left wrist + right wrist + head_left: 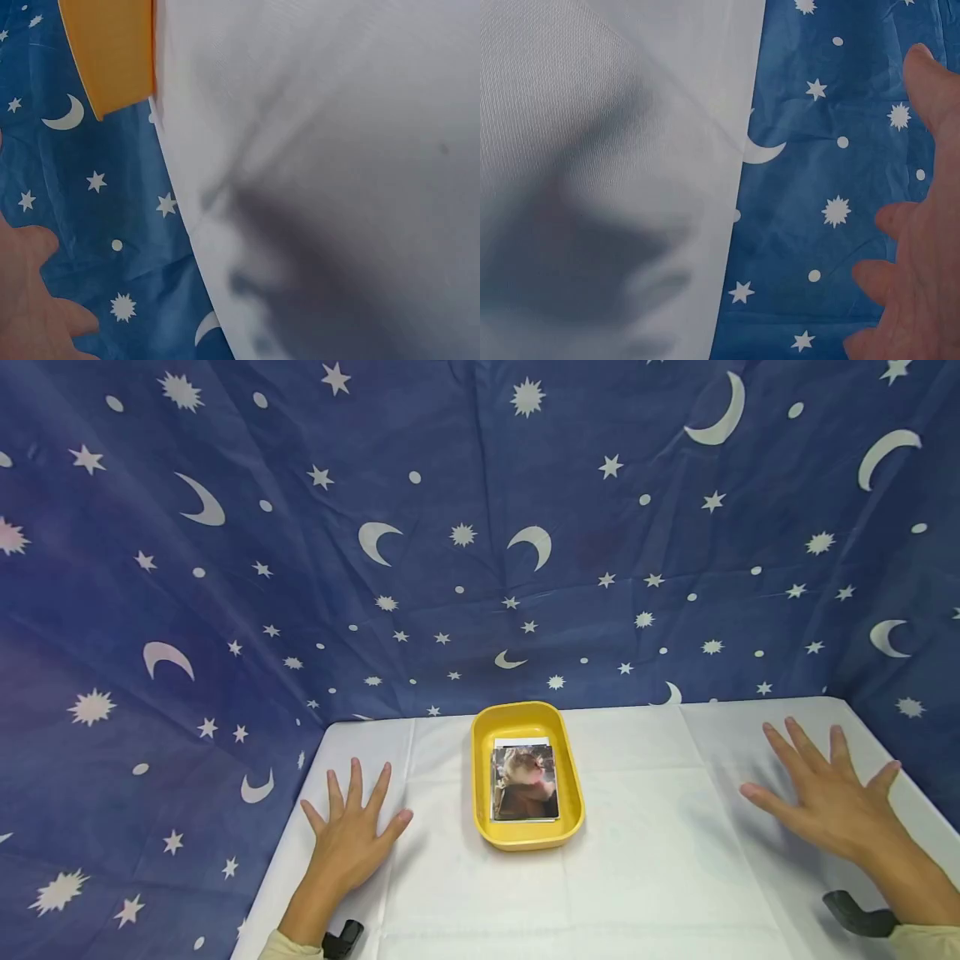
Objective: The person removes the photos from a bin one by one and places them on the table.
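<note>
Both hands are released, fingers straight and spread apart. Left hand [348, 843] is at the lower left of the head frame, nearest the left side of the yellow tray [525, 842] and apart from it. Right hand [843, 810] is at the lower right, well apart from the tray, near the right edge of the white table [637, 868]. Shadows fall on the white cloth beside each hand.

The yellow tray rests on the table just below the centre of the head frame, between the hands, its far end near the back edge of the table. It is rounded at the corners. Inside it lies a stack of photo cards [525, 785], face up. The top card bears a brown, dark and pale print with a pinkish patch; its subject cannot be told with certainty. White edges of other cards show at the top and left of the stack.

Blue fabric [487, 435] printed with white moons, stars and dots fills the upper frame and both sides. A black device [342, 939] is at the left wrist, another black piece [858, 917] at the right; light sleeves show at both lower corners of the work area. In the left wrist view, part of the tray shows at upper left.
</note>
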### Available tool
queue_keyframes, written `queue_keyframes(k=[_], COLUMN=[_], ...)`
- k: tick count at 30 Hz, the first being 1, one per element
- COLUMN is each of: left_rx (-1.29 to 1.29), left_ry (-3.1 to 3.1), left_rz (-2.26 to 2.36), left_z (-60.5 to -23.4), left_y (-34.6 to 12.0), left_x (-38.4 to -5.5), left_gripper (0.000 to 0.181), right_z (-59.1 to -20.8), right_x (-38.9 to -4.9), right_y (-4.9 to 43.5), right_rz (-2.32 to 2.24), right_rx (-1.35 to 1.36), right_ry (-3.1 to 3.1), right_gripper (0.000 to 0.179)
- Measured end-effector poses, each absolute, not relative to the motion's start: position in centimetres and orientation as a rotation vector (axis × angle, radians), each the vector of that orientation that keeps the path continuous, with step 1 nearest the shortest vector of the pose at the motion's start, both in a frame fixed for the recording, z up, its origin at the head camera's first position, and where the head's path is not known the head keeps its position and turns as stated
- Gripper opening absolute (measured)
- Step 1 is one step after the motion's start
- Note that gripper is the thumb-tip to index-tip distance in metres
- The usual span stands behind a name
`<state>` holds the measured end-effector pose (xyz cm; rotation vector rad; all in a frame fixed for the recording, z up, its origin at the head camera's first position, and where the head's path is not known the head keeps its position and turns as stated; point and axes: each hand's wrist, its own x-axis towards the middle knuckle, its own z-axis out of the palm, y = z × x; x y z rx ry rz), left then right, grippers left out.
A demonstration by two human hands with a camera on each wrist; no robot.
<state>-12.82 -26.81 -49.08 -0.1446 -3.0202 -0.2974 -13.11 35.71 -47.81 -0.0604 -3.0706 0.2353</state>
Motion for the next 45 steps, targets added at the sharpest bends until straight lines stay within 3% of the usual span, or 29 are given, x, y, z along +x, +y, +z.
queue_keyframes(k=[8, 15, 22, 28, 34, 45], left_rx=[-0.155, -0.177, -0.016, 0.149, 0.238, 0.175], left_ry=[-3.052, -2.938, -2.745, -2.567, -2.485, -2.386], left_rz=[-0.658, -1.215, -1.750, -2.112, -2.150, -2.203], left_z=[-48.6, -48.2, -48.9, -49.5, -50.0, -52.0], left_y=[-25.2, -21.6, -16.4, -13.5, -12.3, -12.1], left_x=[-12.9, -13.9, -13.8, -13.4, -14.0, -16.6], left_gripper=[0.062, 0.058, 0.062, 0.068, 0.077, 0.069], right_z=[-47.4, -46.3, -45.8, -46.0, -45.4, -45.4], right_x=[-13.6, -14.9, -16.9, -19.9, -22.8, -27.2], right_y=[34.7, 31.6, 26.9, 21.9, 17.4, 10.9], right_rz=[0.417, 0.657, 0.987, 1.253, 1.450, 1.396], right_rx=[0.061, 0.245, 0.495, 0.602, 0.738, 0.937], right_ry=[-3.112, -3.122, -2.938, -2.893, -2.860, -2.999], right_gripper=[0.104, 0.085, 0.059, 0.048, 0.048, 0.067])
